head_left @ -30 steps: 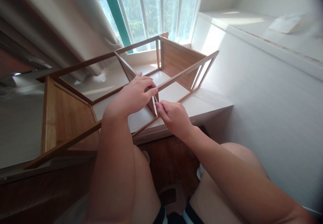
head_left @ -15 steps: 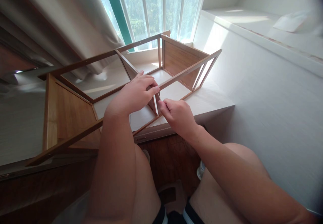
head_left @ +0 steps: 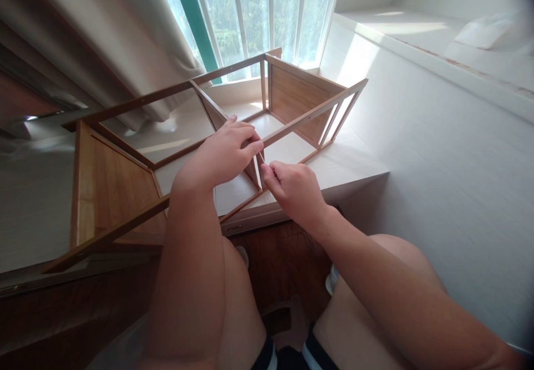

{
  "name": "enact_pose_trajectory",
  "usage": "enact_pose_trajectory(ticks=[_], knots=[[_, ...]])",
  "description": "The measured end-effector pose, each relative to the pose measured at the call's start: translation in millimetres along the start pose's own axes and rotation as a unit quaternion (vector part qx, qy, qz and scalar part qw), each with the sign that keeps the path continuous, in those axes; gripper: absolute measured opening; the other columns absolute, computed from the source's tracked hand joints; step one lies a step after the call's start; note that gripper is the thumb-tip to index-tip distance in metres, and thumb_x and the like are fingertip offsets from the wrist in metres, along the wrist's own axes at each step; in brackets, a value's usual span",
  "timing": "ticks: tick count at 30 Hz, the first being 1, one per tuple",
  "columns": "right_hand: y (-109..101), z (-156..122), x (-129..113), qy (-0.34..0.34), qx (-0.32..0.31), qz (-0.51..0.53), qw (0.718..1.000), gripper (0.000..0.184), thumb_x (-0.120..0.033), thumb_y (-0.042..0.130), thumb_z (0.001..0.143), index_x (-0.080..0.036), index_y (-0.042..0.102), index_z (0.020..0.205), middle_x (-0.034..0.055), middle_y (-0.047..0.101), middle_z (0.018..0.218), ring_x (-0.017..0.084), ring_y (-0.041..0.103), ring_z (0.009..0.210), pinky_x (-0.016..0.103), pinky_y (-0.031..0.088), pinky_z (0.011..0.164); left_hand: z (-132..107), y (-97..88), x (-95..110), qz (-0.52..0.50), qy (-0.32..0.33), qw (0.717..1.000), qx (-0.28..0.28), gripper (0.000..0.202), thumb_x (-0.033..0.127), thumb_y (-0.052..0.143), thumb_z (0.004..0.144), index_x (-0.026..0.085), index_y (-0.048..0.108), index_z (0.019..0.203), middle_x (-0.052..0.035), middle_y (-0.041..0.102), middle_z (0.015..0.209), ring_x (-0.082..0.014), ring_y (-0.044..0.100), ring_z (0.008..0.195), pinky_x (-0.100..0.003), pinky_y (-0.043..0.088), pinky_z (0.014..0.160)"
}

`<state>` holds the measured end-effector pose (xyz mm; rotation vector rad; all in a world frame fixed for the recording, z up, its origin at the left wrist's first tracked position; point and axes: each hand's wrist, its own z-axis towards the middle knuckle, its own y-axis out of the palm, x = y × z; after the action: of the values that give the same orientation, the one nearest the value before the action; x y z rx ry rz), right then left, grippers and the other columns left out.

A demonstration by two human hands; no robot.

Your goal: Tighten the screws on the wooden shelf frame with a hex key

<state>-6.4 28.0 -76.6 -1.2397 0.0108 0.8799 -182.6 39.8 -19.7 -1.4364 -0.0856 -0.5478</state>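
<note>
A wooden shelf frame [head_left: 112, 192] lies on its side across a white ledge [head_left: 342, 164], with thin rails and brown panels. My left hand [head_left: 221, 156] rests over the near rail where the middle divider panel [head_left: 212, 111] meets it, fingers curled around the joint. Just right of it, my right hand [head_left: 294, 186] is closed in a pinch at the same joint; what its fingertips hold is too small to make out.
A window with white bars [head_left: 267, 14] is straight ahead, a grey curtain [head_left: 125, 36] hangs at the left. A white wall [head_left: 438, 153] and an upper ledge [head_left: 417, 30] rise at the right. My knees [head_left: 387, 270] and dark wooden floor [head_left: 283, 264] are below.
Both hands stay at the joint; the right hand's pinch has shifted very slightly. The view has drifted a little.
</note>
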Motion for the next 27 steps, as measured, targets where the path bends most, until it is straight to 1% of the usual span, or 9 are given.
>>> enact_pose_trajectory(ticks=[4, 10, 15, 19, 24, 27], knots=[[-1.5, 1.4, 1.2, 0.007, 0.005, -0.002, 1.000, 0.043, -0.036, 0.040, 0.102, -0.018, 0.057, 0.067, 0.0011, 0.055, 0.058, 0.012, 0.036, 0.054, 0.031, 0.019, 0.059, -0.1, 0.2, -1.0, 0.004, -0.006, 1.000, -0.001, 0.029, 0.038, 0.039, 0.098, 0.021, 0.060, 0.088, -0.0041, 0.068, 0.116, -0.0236, 0.051, 0.131, -0.046, 0.015, 0.127], [-1.2, -0.3, -3.3, -0.015, -0.007, -0.011, 1.000, 0.042, -0.035, 0.040, 0.101, -0.018, 0.057, 0.067, 0.0013, 0.056, 0.058, 0.012, 0.036, 0.053, 0.031, 0.018, 0.058, 0.2, -0.4, -0.1, 0.004, -0.006, 1.000, -0.004, 0.029, 0.038, 0.039, 0.098, 0.021, 0.061, 0.091, -0.0044, 0.067, 0.119, -0.0235, 0.051, 0.132, -0.045, 0.015, 0.127], [0.5, -0.4, -3.4, -0.013, -0.009, -0.017, 1.000, 0.043, -0.035, 0.038, 0.102, -0.018, 0.058, 0.068, 0.0021, 0.059, 0.060, 0.012, 0.040, 0.053, 0.031, 0.019, 0.059, -0.1, -0.6, 2.0, -0.001, -0.003, 1.000, 0.000, 0.029, 0.036, 0.040, 0.098, 0.020, 0.061, 0.088, -0.0041, 0.067, 0.118, -0.0223, 0.051, 0.132, -0.041, 0.014, 0.128], [-0.8, 0.1, -3.1, -0.010, -0.013, -0.015, 1.000, 0.043, -0.036, 0.039, 0.102, -0.018, 0.060, 0.069, 0.0022, 0.060, 0.061, 0.013, 0.042, 0.054, 0.031, 0.019, 0.059, -0.2, -0.4, 1.4, 0.003, -0.011, 1.000, 0.000, 0.028, 0.037, 0.040, 0.098, 0.020, 0.061, 0.089, -0.0038, 0.067, 0.119, -0.0234, 0.048, 0.135, -0.043, 0.015, 0.127], [-3.2, -0.2, -4.5, -0.006, -0.011, -0.014, 1.000, 0.043, -0.036, 0.038, 0.102, -0.018, 0.060, 0.069, 0.0025, 0.061, 0.061, 0.013, 0.043, 0.054, 0.031, 0.019, 0.059, 0.1, -0.7, 2.1, 0.002, 0.002, 1.000, 0.000, 0.028, 0.036, 0.039, 0.098, 0.021, 0.059, 0.088, -0.0032, 0.068, 0.115, -0.0209, 0.056, 0.125, -0.042, 0.014, 0.128], [-2.4, -0.1, -5.3, -0.007, -0.015, -0.018, 1.000, 0.043, -0.035, 0.039, 0.102, -0.018, 0.060, 0.069, 0.0026, 0.061, 0.061, 0.013, 0.044, 0.054, 0.031, 0.019, 0.059, 0.4, -1.0, 2.9, 0.005, -0.001, 1.000, -0.002, 0.027, 0.036, 0.039, 0.098, 0.021, 0.059, 0.088, -0.0034, 0.068, 0.116, -0.0214, 0.056, 0.123, -0.044, 0.015, 0.127]])
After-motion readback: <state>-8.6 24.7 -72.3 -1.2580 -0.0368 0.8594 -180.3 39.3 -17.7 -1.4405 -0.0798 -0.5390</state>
